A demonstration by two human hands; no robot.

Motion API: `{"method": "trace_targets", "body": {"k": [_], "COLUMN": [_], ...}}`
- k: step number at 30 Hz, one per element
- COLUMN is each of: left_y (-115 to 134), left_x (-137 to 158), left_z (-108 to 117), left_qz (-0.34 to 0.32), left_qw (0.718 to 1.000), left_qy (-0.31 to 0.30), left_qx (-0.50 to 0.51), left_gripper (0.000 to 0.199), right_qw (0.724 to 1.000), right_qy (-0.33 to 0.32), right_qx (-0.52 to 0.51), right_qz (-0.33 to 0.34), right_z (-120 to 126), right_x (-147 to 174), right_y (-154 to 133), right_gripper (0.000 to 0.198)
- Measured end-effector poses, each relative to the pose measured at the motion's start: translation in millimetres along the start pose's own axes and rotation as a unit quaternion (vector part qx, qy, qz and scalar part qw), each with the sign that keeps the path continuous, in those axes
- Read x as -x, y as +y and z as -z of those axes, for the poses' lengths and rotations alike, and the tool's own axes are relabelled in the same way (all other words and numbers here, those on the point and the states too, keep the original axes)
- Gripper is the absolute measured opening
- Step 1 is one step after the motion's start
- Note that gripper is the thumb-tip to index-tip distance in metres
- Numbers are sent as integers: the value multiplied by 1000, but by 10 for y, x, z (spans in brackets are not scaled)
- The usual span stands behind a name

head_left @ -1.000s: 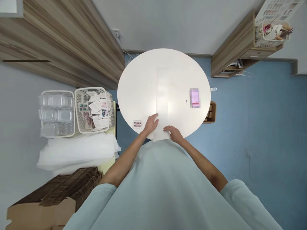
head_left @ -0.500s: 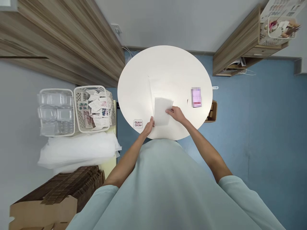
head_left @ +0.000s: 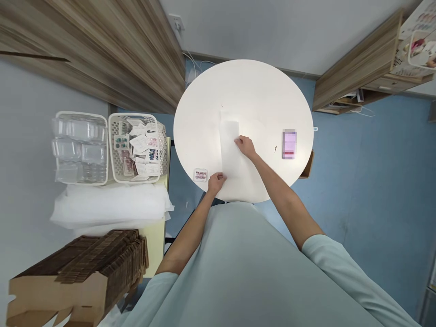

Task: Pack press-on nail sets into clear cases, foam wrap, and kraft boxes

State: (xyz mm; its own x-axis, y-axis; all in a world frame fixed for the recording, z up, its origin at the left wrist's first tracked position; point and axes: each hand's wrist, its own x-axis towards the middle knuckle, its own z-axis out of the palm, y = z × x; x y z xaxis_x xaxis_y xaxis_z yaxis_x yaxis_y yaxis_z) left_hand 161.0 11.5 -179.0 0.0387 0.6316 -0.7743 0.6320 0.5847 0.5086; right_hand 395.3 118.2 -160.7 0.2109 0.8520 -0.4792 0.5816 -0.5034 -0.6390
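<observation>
On the round white table (head_left: 262, 86) lies a thin, whitish sheet (head_left: 230, 150), long and narrow from this view. My right hand (head_left: 245, 146) is closed in a pinch at its upper right edge. Down at the lower left corner, my left hand (head_left: 216, 182) pinches the sheet between thumb and fingers. Just left of that hand is a small clear case (head_left: 200, 175) holding rows of small reddish and dark pieces. The sheet's pale colour blends into the tabletop, so its far end is hard to make out.
A blurred pink-purple rectangular item (head_left: 289, 144) lies at the table's right. To the left stand a basket of small packets (head_left: 138, 147), a basket of clear plastic boxes (head_left: 81, 147), a stack of white sheeting (head_left: 112, 204) and folded brown cardboard (head_left: 85, 272).
The sheet has gone from a wide, raised panel to a narrower strip lying flatter. My right hand has moved up relative to the sheet; the left stays at its lower left corner. The view has shifted.
</observation>
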Motion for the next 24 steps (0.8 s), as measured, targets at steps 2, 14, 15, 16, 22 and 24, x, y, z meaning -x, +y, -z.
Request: {"method": "trace_targets", "body": {"k": [2,14,15,16,22,24], "left_y": [-4,80,94,107,172,192], "left_x": [-28,-100,-107,-115,-154,-163], "left_z": [-11,143,147,150,144,141], "left_qz": [2,-19,-19,-19,-15,-12], "left_qw": [1000,1000,1000,1000,999,999], "left_qy": [10,4,5,5,4,4], "left_qx": [-5,7,5,1,-36,-52], "left_gripper": [23,26,24,23,15,14], "right_qw": [1000,996,996,995,992,991], "right_qy": [-2,7,6,3,-11,-10], "right_qx": [14,37,38,40,76,89], "right_qz": [0,-82,-86,-89,-103,-102], "right_z": [-60,-144,-138,-133,-134,-140], "right_x": [-96,-457,-482,-504,-556,-554], "right_y": [22,54,51,45,-38,-70], "right_gripper": [30,30,30,30,33,33]}}
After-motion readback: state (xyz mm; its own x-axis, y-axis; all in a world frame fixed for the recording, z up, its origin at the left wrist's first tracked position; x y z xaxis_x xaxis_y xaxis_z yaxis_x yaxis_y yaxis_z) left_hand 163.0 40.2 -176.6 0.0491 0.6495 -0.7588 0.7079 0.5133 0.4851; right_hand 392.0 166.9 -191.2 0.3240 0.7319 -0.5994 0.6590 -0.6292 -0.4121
